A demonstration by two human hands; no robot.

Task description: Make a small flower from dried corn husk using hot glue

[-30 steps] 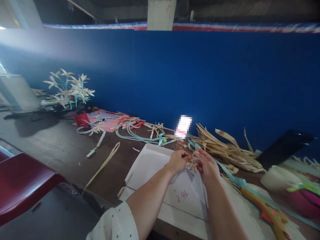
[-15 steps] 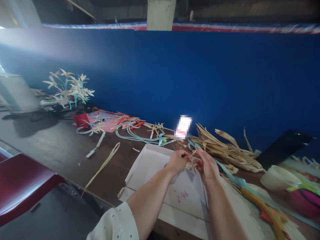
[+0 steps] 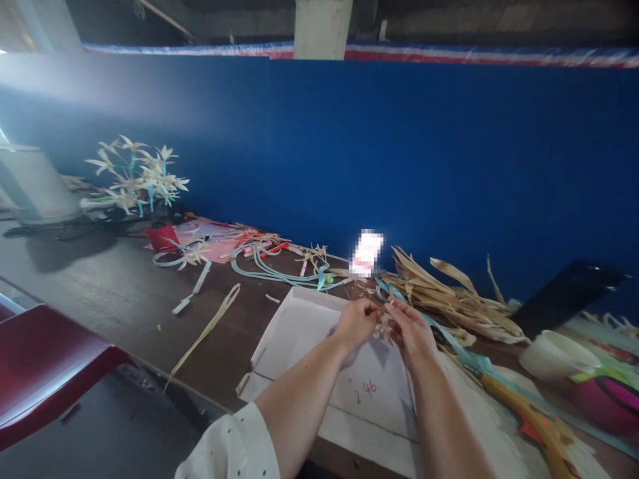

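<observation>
Over an opened white cardboard box with "246" written in red, my two hands work close together. My left hand is closed, thumb and fingers pinching a small pale flower that looks made of dried husk. The fingers of my right hand are bent around the flower's other side, thumb and fingertips close together on it. Much of the flower is hidden by the fingers. Just beyond my right hand lies a heap of dry tan husks.
A yellow glue gun and a white bowl lie to the right. Pale blue cord, a husk strip and a bright pixelated rectangle are nearby. Husk flowers stand at left; a red chair is below.
My right hand's fingers have drawn in slightly toward my left hand and bent more around the flower. My left hand is nearly unmoved.
</observation>
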